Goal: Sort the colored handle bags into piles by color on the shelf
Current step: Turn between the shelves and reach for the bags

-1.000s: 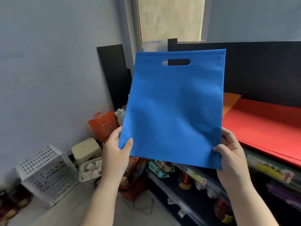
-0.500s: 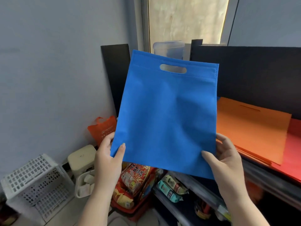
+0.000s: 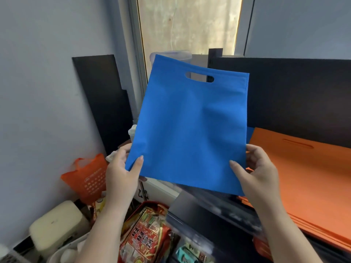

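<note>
A grey wall (image 3: 43, 92) fills the left, with a dark board (image 3: 102, 103) leaning against it and an orange tote (image 3: 87, 179) and a cream box (image 3: 57, 224) on the floor below; red snack packs (image 3: 144, 238) lie in a tray lower down. The left hand (image 3: 121, 175) pinches the blue bag's (image 3: 190, 133) lower left corner, thumb on the front. The bag hangs upright in the air before a window (image 3: 190, 25), its handle slot at the top. The right hand (image 3: 256, 173) grips the lower right corner. Just right, an orange pile (image 3: 303, 177) lies flat on the black shelf (image 3: 218, 211). Compared with half a second ago, the view has swung left, so the red pile has left the frame, and the bag sits nearer the shelf's left end.
</note>
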A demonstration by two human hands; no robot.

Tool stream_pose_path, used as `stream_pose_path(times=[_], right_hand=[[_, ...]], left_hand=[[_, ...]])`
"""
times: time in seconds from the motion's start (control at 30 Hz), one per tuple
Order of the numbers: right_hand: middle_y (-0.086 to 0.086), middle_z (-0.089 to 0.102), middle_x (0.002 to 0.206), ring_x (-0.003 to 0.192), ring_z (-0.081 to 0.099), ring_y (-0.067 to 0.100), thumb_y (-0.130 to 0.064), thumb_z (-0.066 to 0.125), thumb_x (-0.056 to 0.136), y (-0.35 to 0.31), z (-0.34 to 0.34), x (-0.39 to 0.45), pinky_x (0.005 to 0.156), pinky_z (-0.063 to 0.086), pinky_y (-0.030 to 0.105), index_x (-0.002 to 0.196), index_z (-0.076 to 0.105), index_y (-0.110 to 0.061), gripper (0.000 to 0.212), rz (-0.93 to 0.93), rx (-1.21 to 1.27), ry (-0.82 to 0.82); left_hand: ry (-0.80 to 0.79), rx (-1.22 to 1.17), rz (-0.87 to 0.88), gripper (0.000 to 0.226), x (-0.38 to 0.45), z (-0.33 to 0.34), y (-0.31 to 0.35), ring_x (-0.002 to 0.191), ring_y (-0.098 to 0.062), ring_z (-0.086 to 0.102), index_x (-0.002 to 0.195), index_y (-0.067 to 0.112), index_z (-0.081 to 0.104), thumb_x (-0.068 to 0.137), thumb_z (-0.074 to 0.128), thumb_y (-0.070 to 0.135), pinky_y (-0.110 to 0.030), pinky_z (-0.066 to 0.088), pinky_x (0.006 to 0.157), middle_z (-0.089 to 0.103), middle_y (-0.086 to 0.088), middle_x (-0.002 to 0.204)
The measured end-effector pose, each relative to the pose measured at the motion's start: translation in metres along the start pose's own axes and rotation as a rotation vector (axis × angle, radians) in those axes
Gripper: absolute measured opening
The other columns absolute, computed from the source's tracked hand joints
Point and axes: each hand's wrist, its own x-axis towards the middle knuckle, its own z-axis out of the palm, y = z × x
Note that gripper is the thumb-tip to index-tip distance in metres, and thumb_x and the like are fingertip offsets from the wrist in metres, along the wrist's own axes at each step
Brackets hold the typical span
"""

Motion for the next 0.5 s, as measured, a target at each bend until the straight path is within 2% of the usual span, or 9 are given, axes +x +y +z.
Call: stream_pose_path(times=[0.07, 0.17, 0.27, 0.37, 0.43, 0.5], right_hand=[[-0.014, 0.061, 0.078, 0.068, 0.056, 0.000, 0.000, 0.070, 0.080, 0.005, 0.003, 0.011, 0.057, 0.042, 0.015, 0.097, 0.055, -0.031, 0.038, -0.007, -0.109, 0.033], [-0.002, 0.060, 0.078, 0.067, 0.053, 0.009, -0.006, 0.072, 0.080, 0.013, 0.008, 0.025, 0.058, 0.038, 0.014, 0.117, 0.059, -0.014, 0.040, 0.031, -0.306, 0.056], [0.003, 0.058, 0.075, 0.063, 0.048, 0.007, -0.009, 0.072, 0.081, 0.019, 0.013, 0.034, 0.057, 0.037, 0.013, 0.129, 0.054, -0.010, 0.051, 0.109, -0.463, 0.023], [-0.009, 0.047, 0.067, 0.059, 0.042, 0.001, -0.010, 0.070, 0.084, 0.020, 0.017, 0.038, 0.051, 0.036, 0.010, 0.131, 0.051, -0.007, 0.051, 0.209, -0.601, -0.024], [-0.016, 0.042, 0.068, 0.060, 0.041, 0.000, -0.013, 0.067, 0.086, 0.022, 0.019, 0.039, 0.045, 0.034, 0.014, 0.123, 0.054, -0.011, 0.039, 0.286, -0.685, -0.063], [-0.016, 0.038, 0.069, 0.062, 0.040, 0.004, -0.017, 0.067, 0.086, 0.024, 0.021, 0.037, 0.047, 0.028, 0.017, 0.121, 0.053, -0.013, 0.037, 0.367, -0.766, -0.098]], left_hand=[[-0.034, 0.005, 0.033, 0.022, 0.020, 0.010, -0.005, 0.085, 0.000, 0.062, 0.110, 0.023, 0.057, 0.090, 0.061, 0.013, -0.006, 0.047, 0.058, 0.064, 0.012, 0.094], [-0.109, 0.030, 0.092, 0.025, 0.048, 0.026, -0.016, 0.083, 0.009, 0.061, 0.105, 0.029, 0.056, 0.089, 0.063, 0.012, -0.006, 0.046, 0.060, 0.060, 0.024, 0.090], [-0.232, 0.066, 0.078, 0.027, 0.071, 0.044, -0.033, 0.088, -0.003, 0.061, 0.105, 0.030, 0.056, 0.087, 0.065, 0.012, -0.019, 0.049, 0.071, 0.060, 0.022, 0.092], [-0.376, 0.186, 0.060, 0.028, 0.085, 0.059, -0.049, 0.096, -0.006, 0.056, 0.113, 0.017, 0.062, 0.086, 0.067, 0.012, -0.019, 0.043, 0.074, 0.064, 0.008, 0.102], [-0.469, 0.278, 0.060, 0.029, 0.090, 0.065, -0.057, 0.095, -0.009, 0.056, 0.113, 0.016, 0.063, 0.084, 0.069, 0.014, -0.022, 0.040, 0.073, 0.065, 0.003, 0.106], [-0.554, 0.316, 0.065, 0.034, 0.095, 0.068, -0.062, 0.090, -0.012, 0.052, 0.113, 0.013, 0.063, 0.080, 0.072, 0.014, -0.024, 0.038, 0.074, 0.063, -0.002, 0.104]])
